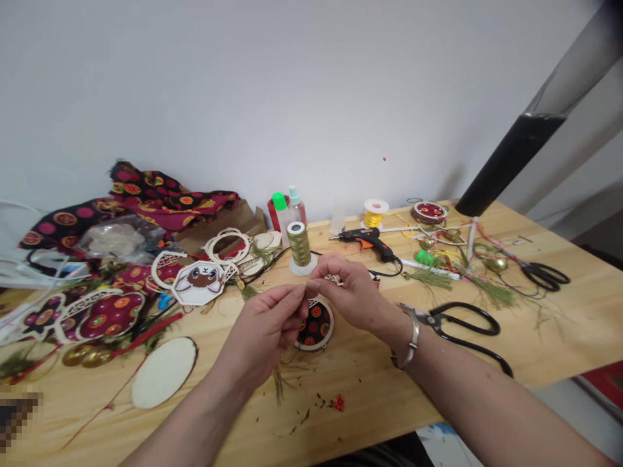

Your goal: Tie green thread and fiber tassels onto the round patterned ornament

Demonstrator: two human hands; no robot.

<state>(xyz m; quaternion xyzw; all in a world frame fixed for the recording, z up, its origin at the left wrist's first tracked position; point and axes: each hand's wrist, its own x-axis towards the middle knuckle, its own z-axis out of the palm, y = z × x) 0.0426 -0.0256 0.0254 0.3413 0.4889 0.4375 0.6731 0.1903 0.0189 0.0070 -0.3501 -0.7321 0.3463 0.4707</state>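
My left hand (272, 324) and my right hand (348, 288) meet above the table, fingertips pinched together. What they pinch is too small to make out. Just below them lies a round ornament (318, 324) with dark flowered fabric in a pale wooden rim, partly hidden by my fingers. Thin green strands (279, 386) show under my left hand. Behind my fingers stands a spool of olive thread (298, 245). Black-handled scissors (462, 324) lie beside my right wrist, partly covered by my forearm.
A glue gun (365, 240) and a yellow ribbon spool (376, 213) are at the back. Patterned fabric (160, 194), wooden frames and a sheep-faced piece (199, 282) crowd the left. A pale wooden oval (164, 373) lies near my left forearm. Smaller scissors (542, 275) are at right.
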